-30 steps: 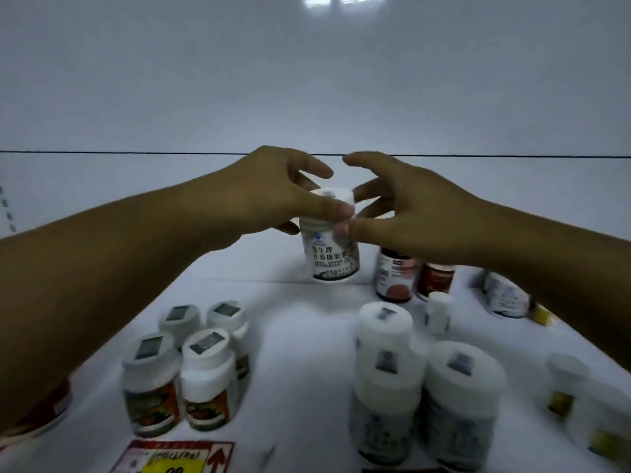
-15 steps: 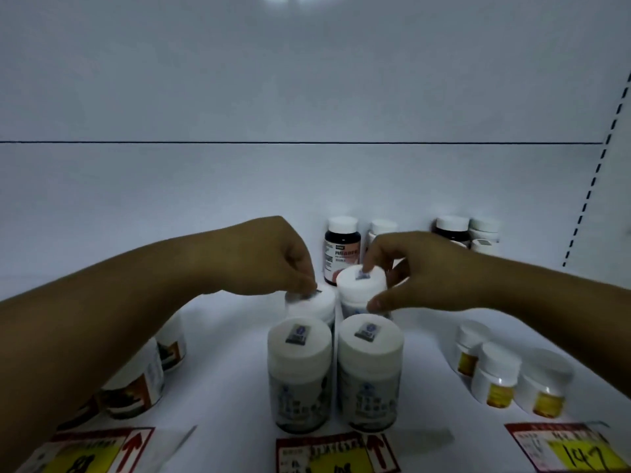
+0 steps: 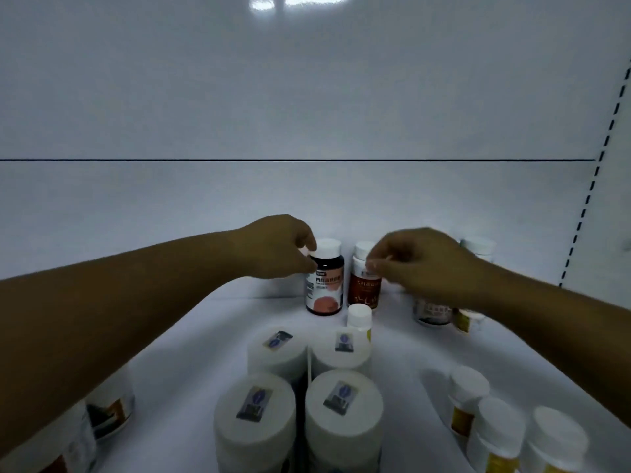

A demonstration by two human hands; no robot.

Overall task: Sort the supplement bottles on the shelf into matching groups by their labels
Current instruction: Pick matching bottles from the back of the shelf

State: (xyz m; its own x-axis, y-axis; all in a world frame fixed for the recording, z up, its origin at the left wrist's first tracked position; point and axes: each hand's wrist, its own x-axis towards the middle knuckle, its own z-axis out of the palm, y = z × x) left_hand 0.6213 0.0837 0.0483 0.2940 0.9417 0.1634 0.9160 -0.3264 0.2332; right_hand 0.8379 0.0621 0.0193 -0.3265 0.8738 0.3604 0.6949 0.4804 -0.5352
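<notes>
My left hand (image 3: 280, 249) has reached to the back of the shelf, its fingertips pinching the neck and white cap of a dark bottle (image 3: 324, 288) with a pink-and-white label. My right hand (image 3: 423, 264) is beside it, thumb and forefinger closed on the cap of a red-brown labelled bottle (image 3: 362, 288). Both bottles stand upright on the white shelf (image 3: 211, 339). In front of them stand several large white bottles (image 3: 343, 411) with stickers on their lids, grouped two by two. A small white-capped bottle (image 3: 359, 317) stands just behind that group.
Three small yellow-labelled bottles (image 3: 495, 435) cluster at the front right. More bottles (image 3: 432, 312) stand partly hidden under my right wrist, and one (image 3: 478, 247) behind it. Under my left forearm are orange-labelled bottles (image 3: 109, 404). The shelf's back wall is close behind.
Both hands have left the lids of the large white bottles and moved back to the dark and red-brown bottles at the rear. Earlier they carried a white bottle into that group.
</notes>
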